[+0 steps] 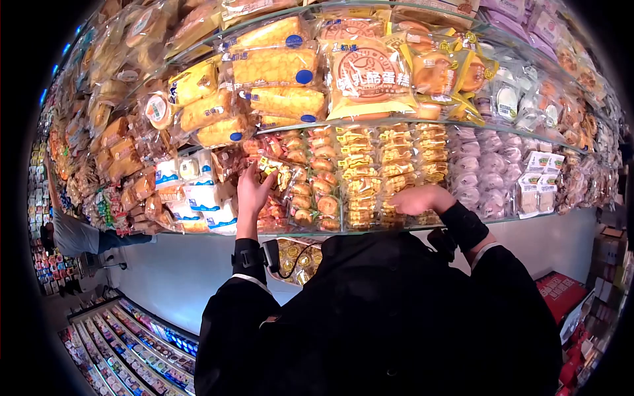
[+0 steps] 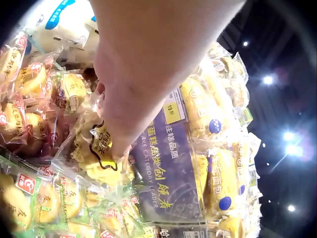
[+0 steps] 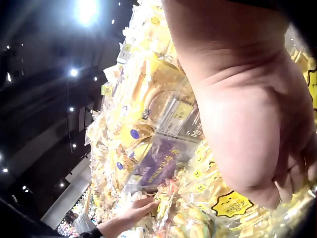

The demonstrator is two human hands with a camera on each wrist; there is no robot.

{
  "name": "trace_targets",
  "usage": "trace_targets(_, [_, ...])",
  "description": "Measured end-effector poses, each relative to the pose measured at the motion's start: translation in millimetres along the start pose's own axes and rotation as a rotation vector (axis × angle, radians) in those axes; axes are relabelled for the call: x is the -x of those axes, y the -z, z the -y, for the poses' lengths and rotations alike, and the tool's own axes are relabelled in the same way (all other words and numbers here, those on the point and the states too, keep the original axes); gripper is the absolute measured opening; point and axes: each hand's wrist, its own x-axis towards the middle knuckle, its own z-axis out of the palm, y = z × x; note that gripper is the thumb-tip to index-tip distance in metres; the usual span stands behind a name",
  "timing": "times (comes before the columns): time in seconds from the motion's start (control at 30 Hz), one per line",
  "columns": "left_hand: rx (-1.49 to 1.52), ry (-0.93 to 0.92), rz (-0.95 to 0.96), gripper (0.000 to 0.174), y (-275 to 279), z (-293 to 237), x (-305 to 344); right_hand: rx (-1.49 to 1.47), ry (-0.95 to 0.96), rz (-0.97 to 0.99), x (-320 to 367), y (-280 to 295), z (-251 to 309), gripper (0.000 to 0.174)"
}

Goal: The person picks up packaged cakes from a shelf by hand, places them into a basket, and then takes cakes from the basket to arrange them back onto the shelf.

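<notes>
My left hand [image 1: 256, 191] grips a clear-wrapped snack packet [image 2: 94, 153] with yellow contents and a black-outlined label. The thumb lies over its front in the left wrist view, and the other fingers are mostly hidden behind the hand. Red-printed packets [image 2: 29, 124] and green-edged packets of round cakes [image 2: 47, 196] surround it. My right hand [image 1: 422, 199] hovers low over rows of yellow-wrapped cakes [image 1: 360, 181], its fingers loosely bent. In the right wrist view the fingers are partly hidden by the palm, and a yellow label [image 3: 232, 204] shows just beside it.
A glass shelf edge [image 1: 297, 231] runs along the front. Behind the rows stand large bagged breads [image 1: 271, 69] and a big yellow cake bag [image 1: 370, 76]. White-and-blue packs [image 1: 208, 195] lie left, purple-wrapped packets [image 1: 489, 171] right. Another person [image 1: 76, 231] stands far left.
</notes>
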Motion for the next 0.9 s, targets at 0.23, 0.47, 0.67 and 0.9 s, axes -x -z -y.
trace_targets(0.23, [0.174,0.095,0.091,0.064,8,2,2,-0.083,0.012,-0.214,-4,-8,-24,0.033])
trace_targets(0.47, [0.403,0.07,0.003,0.038,11,-10,16,0.011,-0.181,-0.14,-27,-13,-31,0.027])
trace_targets(0.67, [0.589,0.087,-0.015,0.032,24,-29,33,-0.198,-0.055,-0.18,2,-6,1,0.047])
trace_targets(0.9, [0.509,0.116,-0.05,0.03,32,-48,53,-0.129,-0.054,-0.267,-13,-17,-10,0.053])
